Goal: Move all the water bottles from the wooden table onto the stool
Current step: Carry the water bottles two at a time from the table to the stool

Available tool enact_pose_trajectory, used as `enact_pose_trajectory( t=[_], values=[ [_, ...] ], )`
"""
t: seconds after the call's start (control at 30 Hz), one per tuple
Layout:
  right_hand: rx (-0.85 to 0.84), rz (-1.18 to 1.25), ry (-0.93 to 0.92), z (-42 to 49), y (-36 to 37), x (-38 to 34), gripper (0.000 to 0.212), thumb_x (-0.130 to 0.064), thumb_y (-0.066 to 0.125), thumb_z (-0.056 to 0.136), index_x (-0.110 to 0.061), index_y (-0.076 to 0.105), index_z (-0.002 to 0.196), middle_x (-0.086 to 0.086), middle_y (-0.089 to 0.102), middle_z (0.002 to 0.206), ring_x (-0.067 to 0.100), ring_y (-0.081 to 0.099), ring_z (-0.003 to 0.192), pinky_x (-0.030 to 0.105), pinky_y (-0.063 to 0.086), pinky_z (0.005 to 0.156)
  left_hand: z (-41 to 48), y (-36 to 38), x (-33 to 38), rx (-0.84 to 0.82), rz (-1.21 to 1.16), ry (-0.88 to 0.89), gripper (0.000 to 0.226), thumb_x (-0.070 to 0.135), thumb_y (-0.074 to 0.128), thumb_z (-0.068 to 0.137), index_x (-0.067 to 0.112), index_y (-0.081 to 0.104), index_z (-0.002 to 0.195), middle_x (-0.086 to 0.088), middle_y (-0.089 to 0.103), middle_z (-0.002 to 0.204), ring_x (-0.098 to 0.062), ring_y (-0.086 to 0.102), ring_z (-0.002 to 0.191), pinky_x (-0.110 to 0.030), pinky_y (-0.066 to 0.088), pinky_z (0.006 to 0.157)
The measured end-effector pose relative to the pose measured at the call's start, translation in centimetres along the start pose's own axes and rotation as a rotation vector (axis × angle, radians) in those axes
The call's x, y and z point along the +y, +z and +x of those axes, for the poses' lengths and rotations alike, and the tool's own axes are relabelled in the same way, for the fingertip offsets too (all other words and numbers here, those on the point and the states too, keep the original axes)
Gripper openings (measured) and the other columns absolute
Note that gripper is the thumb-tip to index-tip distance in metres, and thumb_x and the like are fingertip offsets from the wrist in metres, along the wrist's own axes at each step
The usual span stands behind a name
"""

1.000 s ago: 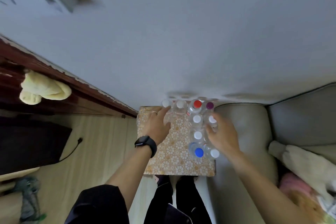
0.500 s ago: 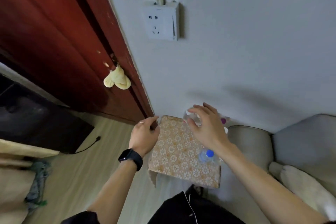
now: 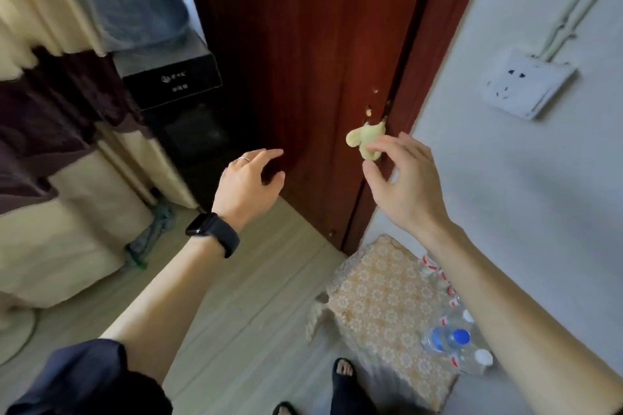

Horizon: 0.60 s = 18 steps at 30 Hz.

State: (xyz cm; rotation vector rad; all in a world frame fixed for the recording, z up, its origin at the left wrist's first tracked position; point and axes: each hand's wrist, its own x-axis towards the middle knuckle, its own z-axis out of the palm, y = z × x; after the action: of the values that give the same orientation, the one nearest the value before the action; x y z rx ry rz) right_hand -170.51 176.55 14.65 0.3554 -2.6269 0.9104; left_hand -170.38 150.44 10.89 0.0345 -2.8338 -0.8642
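Floral-covered stool (image 3: 381,296) stands on pale wood floor (image 3: 253,280), near the door (image 3: 303,44) foot. Water bottles (image 3: 451,339) cluster upright along its side away from door.

Wears a black smartwatch (image 3: 211,234) on the left wrist, a thin ring (image 3: 244,159) on the left hand (image 3: 246,185), a dark navy sleeve (image 3: 91,377) above the elbow, dark open-toed sandals (image 3: 340,384).

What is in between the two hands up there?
In the head view, nothing sits between the left hand and the right hand; only the red door shows behind the gap. A yellow cloth hangs beside the right hand.
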Motion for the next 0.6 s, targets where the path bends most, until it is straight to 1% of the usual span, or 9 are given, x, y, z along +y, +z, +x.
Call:
enact_pose_trajectory(
  t=[0.07, 0.2, 0.3, 0.37, 0.47, 0.5, 0.53, 0.57, 0.6],
  values=[
    [-0.067, 0.024, -0.076, 2.3, 2.3, -3.1, 0.027, -0.027, 0.064, 0.094, -0.020, 0.069, 0.120, -0.001, 0.066, 0.129, 0.024, 0.043, 0.137, 0.026, 0.026, 0.116, -0.8, -3.1, -2.7, 0.071, 0.029, -0.065, 0.044, 0.036, 0.059, 0.096, 0.032, 0.054, 0.140, -0.001, 0.055, 0.142, -0.022, 0.053, 0.123, -0.039, 0.041, 0.108],
    [-0.230, 0.083, -0.278, 7.2, 7.5, -9.8, 0.037, -0.039, 0.056, 0.098, -0.023, 0.062, 0.131, -0.002, 0.061, 0.136, 0.019, 0.040, 0.136, 0.025, 0.024, 0.112, -3.4, -9.6, -8.3, 0.224, 0.139, -0.238, 0.043, 0.034, 0.062, 0.094, 0.032, 0.058, 0.136, -0.001, 0.058, 0.139, -0.024, 0.055, 0.125, -0.041, 0.045, 0.105],
    [-0.397, 0.111, -0.432, 9.8, 11.3, -15.6, 0.047, -0.048, 0.048, 0.100, -0.026, 0.054, 0.141, -0.003, 0.055, 0.143, 0.020, 0.038, 0.139, 0.035, 0.026, 0.119, -6.8, -14.9, -11.5, 0.321, 0.217, -0.414, 0.044, 0.034, 0.064, 0.091, 0.032, 0.059, 0.135, 0.000, 0.058, 0.140, -0.024, 0.052, 0.129, -0.041, 0.043, 0.106],
    [-0.452, 0.161, -0.534, 10.8, 13.7, -20.0, 0.048, -0.048, 0.049, 0.098, -0.028, 0.053, 0.142, -0.006, 0.055, 0.143, 0.020, 0.039, 0.139, 0.036, 0.027, 0.119, -9.9, -18.7, -13.1, 0.412, 0.267, -0.528, 0.044, 0.036, 0.063, 0.092, 0.032, 0.058, 0.135, 0.000, 0.057, 0.140, -0.023, 0.052, 0.129, -0.041, 0.041, 0.107],
    [-0.496, 0.313, -0.711, 10.8, 16.3, -27.3, 0.044, -0.043, 0.057, 0.096, -0.028, 0.057, 0.137, -0.007, 0.059, 0.137, 0.018, 0.043, 0.132, 0.032, 0.027, 0.115, -15.7, -23.6, -14.1, 0.598, 0.317, -0.696, 0.043, 0.033, 0.066, 0.091, 0.029, 0.061, 0.134, -0.001, 0.059, 0.138, -0.022, 0.054, 0.127, -0.039, 0.041, 0.108],
    [-0.543, 0.379, -0.801, 9.4, 17.3, -31.0, 0.043, -0.041, 0.060, 0.095, -0.028, 0.058, 0.136, -0.005, 0.060, 0.135, 0.018, 0.043, 0.130, 0.032, 0.028, 0.113, -19.4, -25.2, -13.9, 0.689, 0.330, -0.799, 0.043, 0.032, 0.067, 0.091, 0.028, 0.062, 0.133, -0.002, 0.059, 0.138, -0.022, 0.055, 0.126, -0.039, 0.042, 0.108],
    [-0.576, 0.422, -0.842, 8.6, 18.1, -33.3, 0.043, -0.040, 0.061, 0.094, -0.029, 0.058, 0.135, -0.005, 0.061, 0.133, 0.019, 0.043, 0.129, 0.032, 0.029, 0.111, -21.8, -26.3, -13.6, 0.751, 0.335, -0.851, 0.042, 0.031, 0.067, 0.090, 0.028, 0.063, 0.132, -0.001, 0.059, 0.137, -0.022, 0.056, 0.125, -0.038, 0.043, 0.107],
    [-0.586, 0.451, -0.852, 8.3, 18.6, -34.6, 0.043, -0.040, 0.063, 0.093, -0.030, 0.058, 0.135, -0.004, 0.062, 0.132, 0.020, 0.044, 0.128, 0.032, 0.030, 0.110, -23.1, -27.1, -13.1, 0.776, 0.346, -0.869, 0.042, 0.032, 0.067, 0.090, 0.029, 0.063, 0.131, -0.001, 0.060, 0.136, -0.021, 0.056, 0.123, -0.037, 0.044, 0.107],
    [-0.614, 0.501, -0.916, 6.7, 19.1, -37.3, 0.044, -0.039, 0.064, 0.092, -0.030, 0.058, 0.135, -0.004, 0.062, 0.132, 0.021, 0.044, 0.127, 0.033, 0.031, 0.109, -26.0, -27.8, -12.5, 0.812, 0.382, -0.939, 0.041, 0.034, 0.067, 0.090, 0.030, 0.063, 0.131, 0.001, 0.059, 0.136, -0.021, 0.056, 0.123, -0.037, 0.044, 0.106]
  ],
)
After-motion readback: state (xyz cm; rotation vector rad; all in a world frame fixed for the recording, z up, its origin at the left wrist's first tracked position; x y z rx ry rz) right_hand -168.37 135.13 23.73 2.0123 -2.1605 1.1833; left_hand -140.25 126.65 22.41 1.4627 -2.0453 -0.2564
